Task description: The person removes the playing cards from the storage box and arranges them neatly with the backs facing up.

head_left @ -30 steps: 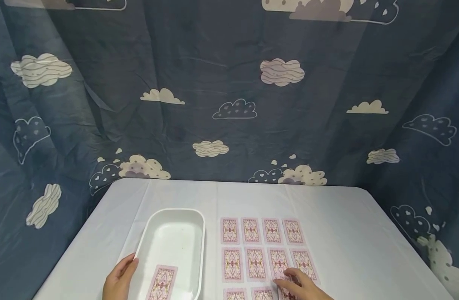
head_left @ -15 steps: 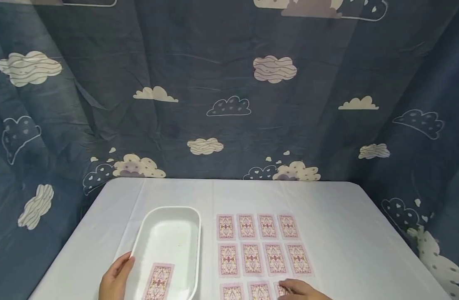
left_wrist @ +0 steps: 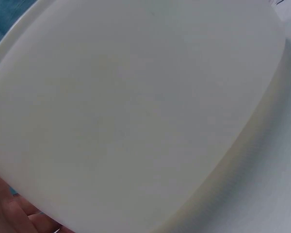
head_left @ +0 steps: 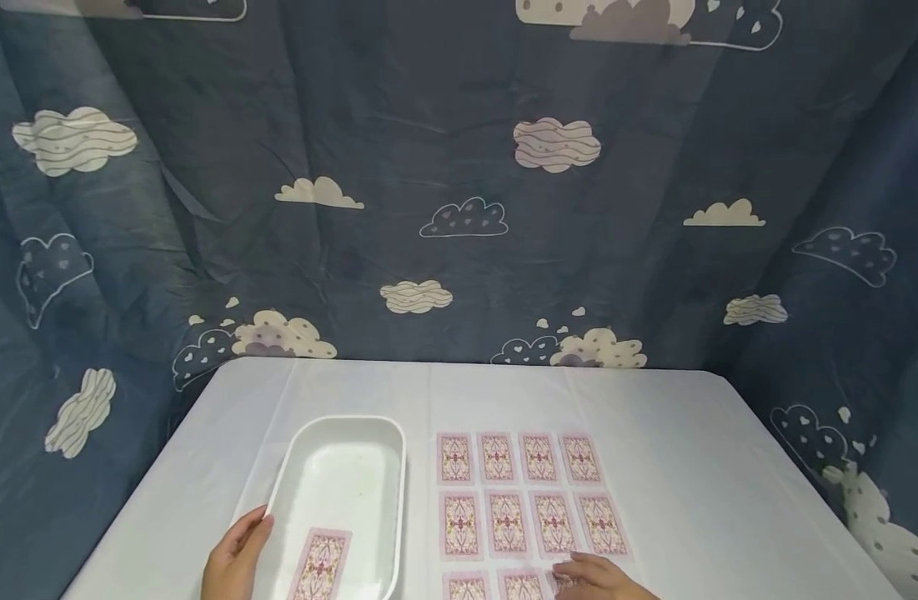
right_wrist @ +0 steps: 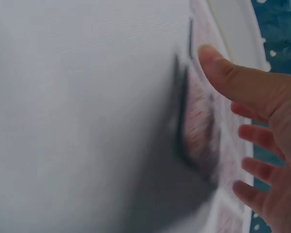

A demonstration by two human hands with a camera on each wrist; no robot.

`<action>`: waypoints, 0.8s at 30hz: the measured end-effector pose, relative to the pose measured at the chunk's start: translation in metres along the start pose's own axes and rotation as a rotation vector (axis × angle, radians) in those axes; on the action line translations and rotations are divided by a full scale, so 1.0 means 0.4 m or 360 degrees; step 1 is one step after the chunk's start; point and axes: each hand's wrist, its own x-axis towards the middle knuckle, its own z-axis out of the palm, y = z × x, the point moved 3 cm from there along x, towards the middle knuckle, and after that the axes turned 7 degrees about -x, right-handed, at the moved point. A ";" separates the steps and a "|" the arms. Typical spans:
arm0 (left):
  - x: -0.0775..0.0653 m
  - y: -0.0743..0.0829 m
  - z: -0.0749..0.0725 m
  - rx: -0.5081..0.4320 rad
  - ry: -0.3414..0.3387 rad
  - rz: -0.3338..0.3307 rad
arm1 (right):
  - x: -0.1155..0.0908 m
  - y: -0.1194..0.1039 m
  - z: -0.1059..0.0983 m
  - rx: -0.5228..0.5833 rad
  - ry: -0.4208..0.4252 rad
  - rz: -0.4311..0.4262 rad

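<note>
A white rectangular tray (head_left: 402, 500) stands at the left of the white table, with a pink patterned playing card (head_left: 322, 565) lying face down in it. My left hand (head_left: 233, 557) grips the tray's left rim; in the left wrist view the tray's smooth white surface fills most of the picture. To the right, face-down playing cards (head_left: 460, 525) lie in rows. My right hand (head_left: 603, 577) is over the third card of the nearest row and partly hides it. In the right wrist view its thumb and fingers are apart, with a blurred card (right_wrist: 199, 116) beside the thumb.
A dark blue curtain (head_left: 474, 275) printed with clouds hangs behind and at both sides of the table (head_left: 691, 467). Neighbouring cards (head_left: 496, 458) lie close to one another in the rows.
My right hand has drawn back slightly toward me, showing more of the second-row card. A nearest-row card shows in its place by the fingers. My left hand stays at the tray.
</note>
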 end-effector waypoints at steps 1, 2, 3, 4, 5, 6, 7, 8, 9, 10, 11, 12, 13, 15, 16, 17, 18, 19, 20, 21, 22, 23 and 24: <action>0.002 -0.008 -0.001 -0.0011 0.0008 -0.0012 | 0.015 0.002 -0.004 -0.0022 -0.0026 0.0053; 0.006 -0.017 -0.001 -0.0023 0.0019 -0.0020 | 0.032 0.003 -0.008 -0.0018 -0.0073 0.0153; 0.009 -0.026 -0.001 -0.0033 0.0023 -0.0024 | 0.049 0.004 -0.012 0.0004 -0.0128 0.0256; 0.013 -0.036 0.001 -0.0032 0.0035 -0.0056 | 0.067 0.005 -0.014 0.0020 -0.0176 0.0318; 0.018 -0.047 0.001 -0.0035 0.0034 -0.0058 | 0.089 0.005 -0.016 0.0049 -0.0219 0.0385; 0.025 -0.059 0.003 -0.0021 0.0044 -0.0073 | 0.112 0.004 -0.014 0.0087 -0.0255 0.0435; 0.032 -0.071 0.004 0.0005 0.0055 -0.0092 | 0.138 0.003 -0.010 0.0129 -0.0305 0.0481; 0.038 -0.080 0.005 0.0031 0.0055 -0.0092 | 0.165 0.002 -0.004 0.0181 -0.0348 0.0514; 0.042 -0.086 0.005 0.0052 0.0048 -0.0090 | 0.193 0.003 0.004 0.0227 -0.0377 0.0535; 0.047 -0.091 0.005 0.0072 0.0055 -0.0091 | 0.224 0.004 0.015 0.0260 -0.0387 0.0546; 0.050 -0.094 0.004 0.0083 0.0047 -0.0073 | 0.257 0.006 0.028 0.0286 -0.0394 0.0557; 0.054 -0.099 0.003 0.0109 0.0066 -0.0078 | 0.291 0.009 0.042 0.0316 -0.0392 0.0556; 0.057 -0.102 0.001 0.0113 0.0074 -0.0082 | 0.325 0.012 0.057 0.0357 -0.0386 0.0555; 0.061 -0.104 -0.002 0.0100 0.0065 -0.0068 | 0.393 0.018 0.089 0.0415 -0.0342 0.0534; 0.064 -0.109 -0.002 0.0117 0.0076 -0.0080 | 0.426 0.019 0.105 0.0448 -0.0334 0.0538; 0.068 -0.114 -0.002 0.0122 0.0077 -0.0090 | 0.457 0.020 0.120 0.0479 -0.0336 0.0550; 0.072 -0.119 -0.001 0.0138 0.0078 -0.0094 | 0.487 0.018 0.135 0.0519 -0.0350 0.0568; 0.075 -0.122 0.000 0.0141 0.0066 -0.0095 | 0.514 0.016 0.150 0.0543 -0.0374 0.0580; 0.078 -0.125 0.001 0.0143 0.0060 -0.0088 | 0.539 0.012 0.166 0.0549 -0.0409 0.0587; 0.083 -0.130 0.003 0.0151 0.0061 -0.0094 | 0.561 0.008 0.180 0.0548 -0.0462 0.0596; 0.085 -0.130 0.004 0.0153 0.0049 -0.0076 | 0.580 0.003 0.196 0.0546 -0.0520 0.0609; 0.087 -0.129 0.004 0.0152 0.0043 -0.0058 | 0.597 -0.001 0.212 0.0529 -0.0574 0.0608; 0.088 -0.127 0.003 0.0164 0.0043 -0.0042 | 0.611 -0.006 0.228 0.0505 -0.0629 0.0608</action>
